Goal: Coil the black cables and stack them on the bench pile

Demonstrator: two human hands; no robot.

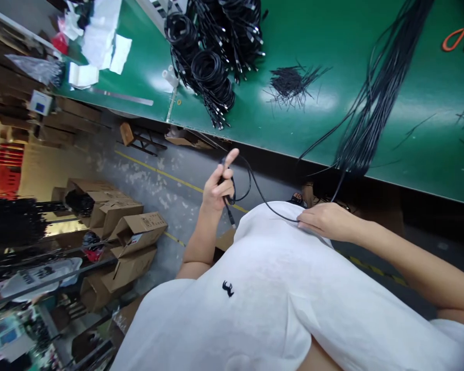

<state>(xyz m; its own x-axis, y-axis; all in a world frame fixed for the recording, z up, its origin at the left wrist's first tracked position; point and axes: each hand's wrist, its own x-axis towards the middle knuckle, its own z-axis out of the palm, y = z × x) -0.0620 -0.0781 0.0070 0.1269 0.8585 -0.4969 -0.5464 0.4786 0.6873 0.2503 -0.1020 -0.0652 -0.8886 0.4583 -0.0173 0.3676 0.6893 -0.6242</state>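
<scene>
My left hand [218, 185] is raised below the green table's edge, its fingers closed on a small loop of thin black cable [255, 188], index finger stretched out. The cable's plug end hangs just under that hand. From the loop the cable runs right to my right hand [325, 221], which lies against my white shirt [263, 288] and pinches the cable at its fingertips. A long bundle of black cables [371, 103] drapes over the table edge just above my right hand.
On the green table [332, 129] lie coiled black cables [212, 67], a heap of short black ties [290, 82] and white papers [100, 36]. Open cardboard boxes [131, 237] and racks stand on the concrete floor at the left.
</scene>
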